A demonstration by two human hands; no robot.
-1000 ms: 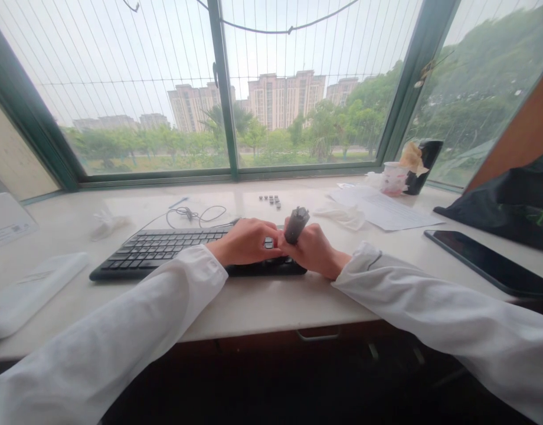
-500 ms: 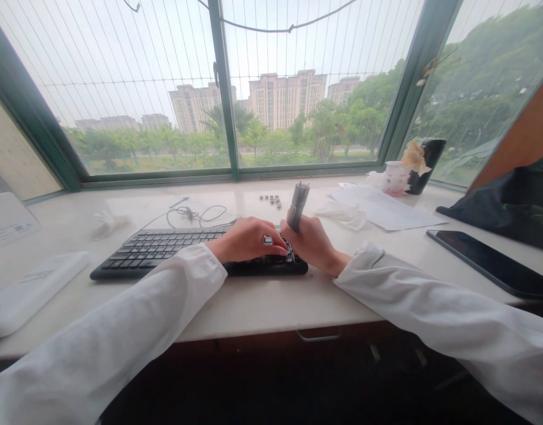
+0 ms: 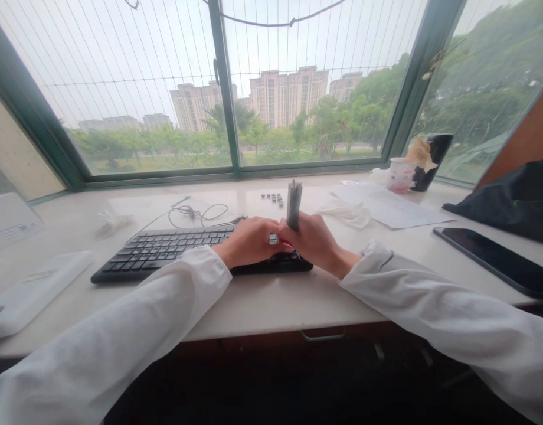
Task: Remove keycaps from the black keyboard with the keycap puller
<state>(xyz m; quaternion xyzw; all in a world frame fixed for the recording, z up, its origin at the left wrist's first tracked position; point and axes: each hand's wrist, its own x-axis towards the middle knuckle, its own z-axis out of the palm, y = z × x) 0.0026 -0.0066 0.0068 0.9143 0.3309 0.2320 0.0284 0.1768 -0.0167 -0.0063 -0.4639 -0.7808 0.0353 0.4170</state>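
A black keyboard [image 3: 165, 251] lies near the table's front edge, its right part mostly hidden by my hands. My right hand [image 3: 318, 239] is wrapped round a grey stick-like tool [image 3: 294, 203], which stands nearly upright with small prongs at its top. The tool's lower end is hidden in the fist. Curled over the keyboard, my left hand [image 3: 251, 241] has its thumb and fingertips against the right hand's fingers. What they pinch, if anything, is hidden. A pale patch of the keyboard shows between the hands. Several loose keycaps [image 3: 274, 198] lie behind them.
A coiled cable [image 3: 192, 212] runs behind the keyboard. Right of my hands lie a crumpled tissue [image 3: 349, 214], paper sheets [image 3: 391, 206] and a phone [image 3: 493, 260]. A paper cup [image 3: 401, 176] stands by the window. A white flat box [image 3: 41, 292] lies at left.
The grey tool has tilted from leaning right to nearly upright. My left hand has come closer against the right hand, and the gap between its thumb and fingers is narrower.
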